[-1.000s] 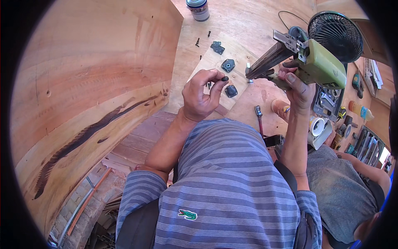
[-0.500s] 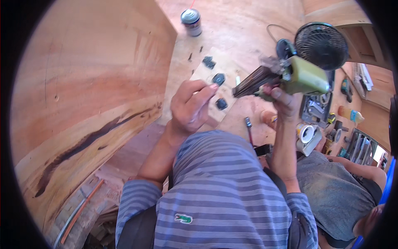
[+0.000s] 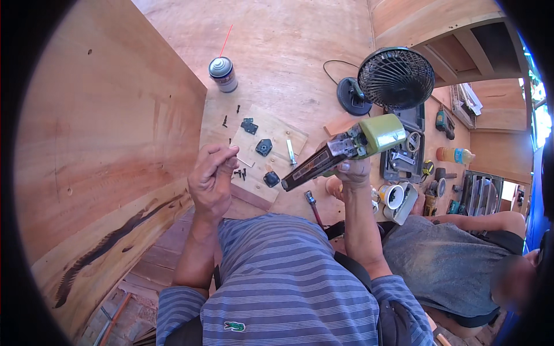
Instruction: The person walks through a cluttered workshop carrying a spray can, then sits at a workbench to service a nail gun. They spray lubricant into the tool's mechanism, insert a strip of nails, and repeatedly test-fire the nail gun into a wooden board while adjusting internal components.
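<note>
My right hand [image 3: 353, 172] grips a nail gun [image 3: 346, 151] with a green body and a long dark magazine. Its magazine end points down and left over the board. On the left, my left hand [image 3: 212, 180] is raised with thumb and forefinger closed together; what they hold, if anything, is too small to make out. A thin bent metal rod, like a hex key [image 3: 245, 162], shows just beside those fingers. Beneath lies a light plywood board [image 3: 274, 124]. Black cover parts [image 3: 264, 147] and several dark screws [image 3: 239, 173] are scattered on and around it.
A spray can [image 3: 223, 75] with a red straw stands at the back left, beside a tall plywood panel [image 3: 115, 115]. A black fan [image 3: 396, 79] and an open toolbox [image 3: 402, 155] are on the right. A ratchet [image 3: 313, 206] lies near me; another person [image 3: 447, 259] sits at right.
My view has shifted, so the bench things appear lower and further left. The nail gun, still in my right hand, shows more of its magazine side. My left hand stays pinched.
</note>
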`<state>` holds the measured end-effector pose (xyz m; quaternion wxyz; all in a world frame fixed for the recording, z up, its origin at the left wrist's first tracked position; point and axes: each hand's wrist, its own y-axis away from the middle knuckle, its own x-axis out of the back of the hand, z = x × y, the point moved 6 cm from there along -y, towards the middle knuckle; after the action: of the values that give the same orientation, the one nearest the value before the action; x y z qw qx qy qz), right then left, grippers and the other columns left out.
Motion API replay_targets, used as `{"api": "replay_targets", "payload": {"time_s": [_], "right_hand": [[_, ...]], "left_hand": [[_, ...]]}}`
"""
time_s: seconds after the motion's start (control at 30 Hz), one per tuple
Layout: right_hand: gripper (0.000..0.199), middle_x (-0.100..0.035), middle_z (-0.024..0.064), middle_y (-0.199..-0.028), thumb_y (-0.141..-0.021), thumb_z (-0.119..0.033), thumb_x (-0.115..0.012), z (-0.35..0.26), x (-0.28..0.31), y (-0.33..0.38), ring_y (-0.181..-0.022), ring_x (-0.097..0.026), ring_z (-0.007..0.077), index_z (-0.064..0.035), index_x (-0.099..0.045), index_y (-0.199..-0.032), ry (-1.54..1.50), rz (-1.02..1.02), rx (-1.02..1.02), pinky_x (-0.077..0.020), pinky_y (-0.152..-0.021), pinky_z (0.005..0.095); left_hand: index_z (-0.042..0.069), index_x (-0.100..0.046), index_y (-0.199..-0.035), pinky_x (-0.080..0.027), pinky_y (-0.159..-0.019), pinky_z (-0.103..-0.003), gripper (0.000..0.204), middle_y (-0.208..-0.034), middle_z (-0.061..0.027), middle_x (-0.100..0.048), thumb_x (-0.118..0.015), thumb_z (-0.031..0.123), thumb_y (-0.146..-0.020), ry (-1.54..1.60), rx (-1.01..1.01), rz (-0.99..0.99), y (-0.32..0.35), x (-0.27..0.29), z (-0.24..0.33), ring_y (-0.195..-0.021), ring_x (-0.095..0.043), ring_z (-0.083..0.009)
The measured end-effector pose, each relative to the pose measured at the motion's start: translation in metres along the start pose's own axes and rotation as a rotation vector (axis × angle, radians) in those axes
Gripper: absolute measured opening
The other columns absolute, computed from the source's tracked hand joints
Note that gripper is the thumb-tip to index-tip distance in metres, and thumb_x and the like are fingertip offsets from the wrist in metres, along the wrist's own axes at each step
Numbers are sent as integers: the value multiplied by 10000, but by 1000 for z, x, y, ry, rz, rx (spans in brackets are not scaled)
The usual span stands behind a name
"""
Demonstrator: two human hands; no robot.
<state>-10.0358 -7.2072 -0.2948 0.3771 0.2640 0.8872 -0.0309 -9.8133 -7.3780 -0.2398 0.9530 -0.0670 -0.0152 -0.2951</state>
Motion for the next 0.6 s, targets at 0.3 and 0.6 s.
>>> {"api": "replay_targets", "payload": {"time_s": [0.3, 0.6], "right_hand": [[693, -683, 56, -1035, -490, -36, -854, -14, -2, -12, -956, -636, 180, -25, -649, -1152, 538, -57, -40, -511, -862, 333], [611, -679, 57, -980, -517, -43, -822, -15, -29, -19, -882, -635, 162, -19, -651, -1103, 490, -20, -75, -531, -770, 313]], "left_hand": [[0, -678, -902, -531, -644, -272, 185, -846, -123, -661, -713, -109, -756, 35, -466, -350, -52, -29, 102, -743, -655, -180], [3, -701, -860, -542, -622, -282, 138, -803, -106, -701, -730, -70, -747, -142, -615, -677, -87, -65, 134, -725, -686, -193]]}}
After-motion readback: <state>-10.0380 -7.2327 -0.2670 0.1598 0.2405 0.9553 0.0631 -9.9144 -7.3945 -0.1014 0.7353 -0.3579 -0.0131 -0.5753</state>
